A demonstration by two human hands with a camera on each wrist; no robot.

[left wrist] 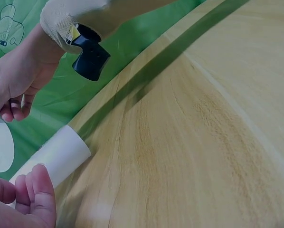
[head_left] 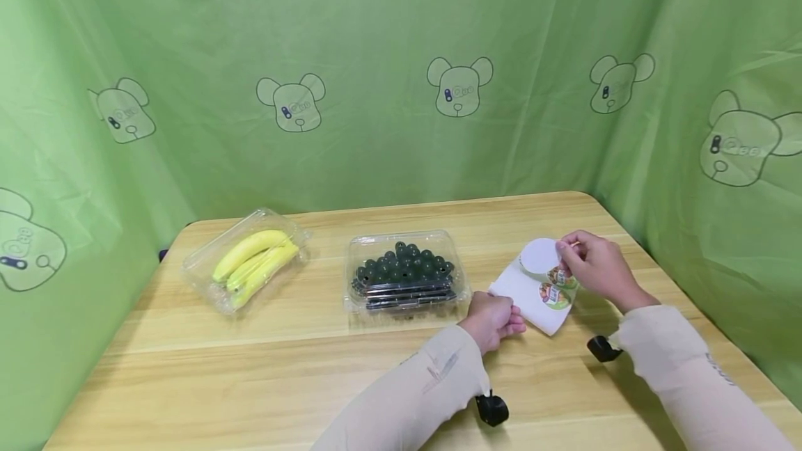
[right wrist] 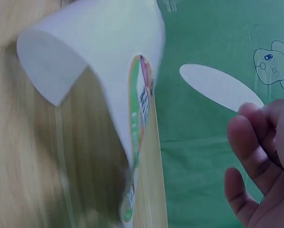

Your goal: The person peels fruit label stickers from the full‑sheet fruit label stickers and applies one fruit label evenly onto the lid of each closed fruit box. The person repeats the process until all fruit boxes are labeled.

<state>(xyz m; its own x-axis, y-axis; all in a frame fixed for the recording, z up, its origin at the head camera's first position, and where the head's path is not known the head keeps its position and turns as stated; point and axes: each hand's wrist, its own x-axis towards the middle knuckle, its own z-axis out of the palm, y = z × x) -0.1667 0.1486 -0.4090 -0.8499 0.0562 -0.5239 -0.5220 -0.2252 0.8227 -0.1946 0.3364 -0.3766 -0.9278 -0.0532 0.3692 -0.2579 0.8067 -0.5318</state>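
My right hand [head_left: 598, 266] pinches the edge of a round sticker [head_left: 537, 256], its plain white back showing, above a curled white backing sheet [head_left: 523, 298]. Another round sticker [head_left: 554, 296], printed with a green rim and a fruit picture, lies on that sheet. At the sheet's left edge, my left hand [head_left: 491, 319] grips it with curled fingers. In the right wrist view the peeled sticker [right wrist: 220, 88] hangs off the fingertips, apart from the bent sheet [right wrist: 104, 47]. The left wrist view shows the sheet [left wrist: 61, 154] rolled up beside the left fingers.
Left of my hands stands a clear clamshell box [head_left: 460, 291] of dark green grapes [head_left: 407, 266]. Farther left, bananas [head_left: 250, 256] lie in another clear box [head_left: 203, 266]. Green curtains [head_left: 376, 172] surround the wooden table [head_left: 250, 381]. Black wrist cameras [head_left: 491, 409] hang under both sleeves.
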